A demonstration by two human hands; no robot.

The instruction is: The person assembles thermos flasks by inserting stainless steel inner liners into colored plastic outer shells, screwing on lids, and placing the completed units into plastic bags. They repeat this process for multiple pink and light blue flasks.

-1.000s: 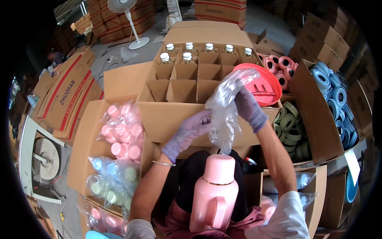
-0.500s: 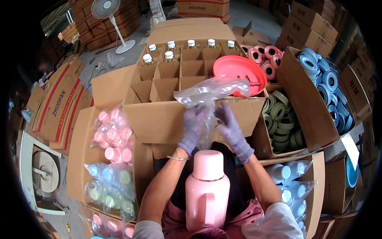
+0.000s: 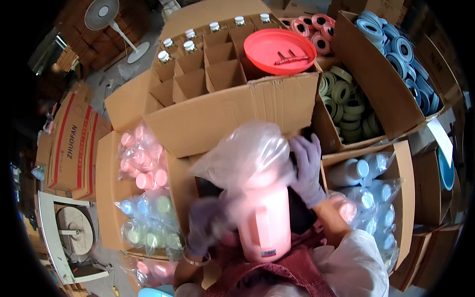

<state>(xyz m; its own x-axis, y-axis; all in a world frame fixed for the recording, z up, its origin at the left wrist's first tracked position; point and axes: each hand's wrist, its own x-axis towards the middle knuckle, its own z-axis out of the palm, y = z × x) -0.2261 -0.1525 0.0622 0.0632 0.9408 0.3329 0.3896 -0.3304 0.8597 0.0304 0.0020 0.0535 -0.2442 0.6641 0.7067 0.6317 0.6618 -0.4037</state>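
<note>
A pink vacuum jug [image 3: 267, 222] with a side handle stands upright at my lap. A clear plastic bag [image 3: 242, 153], puffed out and partly blurred, covers the jug's lid and upper part. My right hand [image 3: 308, 171], in a purple glove, is at the right of the bagged lid with its fingers stretched out and apart. To the left of the jug, low beside its body, my gloved left hand [image 3: 205, 222] is smeared by motion. Its fingers cannot be made out, nor whether it grips the bag's edge.
Ahead stands a divided carton [image 3: 227, 106] with several white-capped bottles and a red basin [image 3: 279, 49] on it. Cartons of bagged pink [image 3: 143, 161] and blue cups [image 3: 358, 171] flank me. Green rings [image 3: 341, 94] and blue rings [image 3: 403, 52] fill boxes at right.
The bag has come down from above the carton's edge onto the jug's top. My left hand has dropped to the jug's left side; my right hand has moved slightly right and down.
</note>
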